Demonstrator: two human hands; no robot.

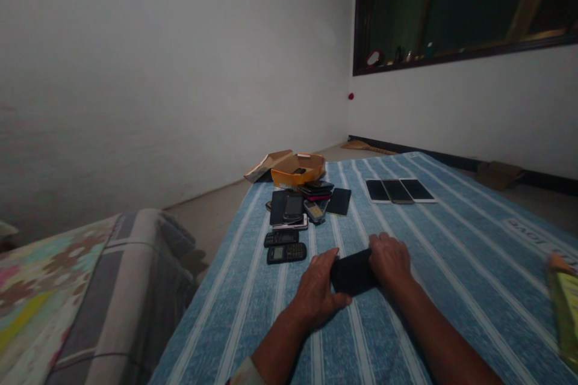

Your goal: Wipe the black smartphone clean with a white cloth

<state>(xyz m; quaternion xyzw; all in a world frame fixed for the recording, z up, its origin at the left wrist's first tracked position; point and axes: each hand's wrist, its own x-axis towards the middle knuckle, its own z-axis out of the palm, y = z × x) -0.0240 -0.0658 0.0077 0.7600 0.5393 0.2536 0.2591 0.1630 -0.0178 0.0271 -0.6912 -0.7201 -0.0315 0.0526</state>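
Observation:
A black smartphone [354, 272] is held sideways between my two hands, just above or on the striped blue cloth; I cannot tell which. My left hand [318, 286] grips its left end, thumb along the near edge and fingers at the far edge. Around the right end, my right hand [391, 258] is closed, its fingertips bent over the phone. Left of my hands lie two keypad phones, a nearer one [286, 252] and a farther one [282, 238]. Beyond them is a pile of phones [293, 207]. Three smartphones [400, 190] lie side by side at the far right.
An open orange cardboard box [289, 179] stands at the cloth's far end behind the pile. A yellow-green package [568, 307] is at the right edge. To the left is a surface with a flowered cover [54, 271]. A window [460, 6] is set in the wall.

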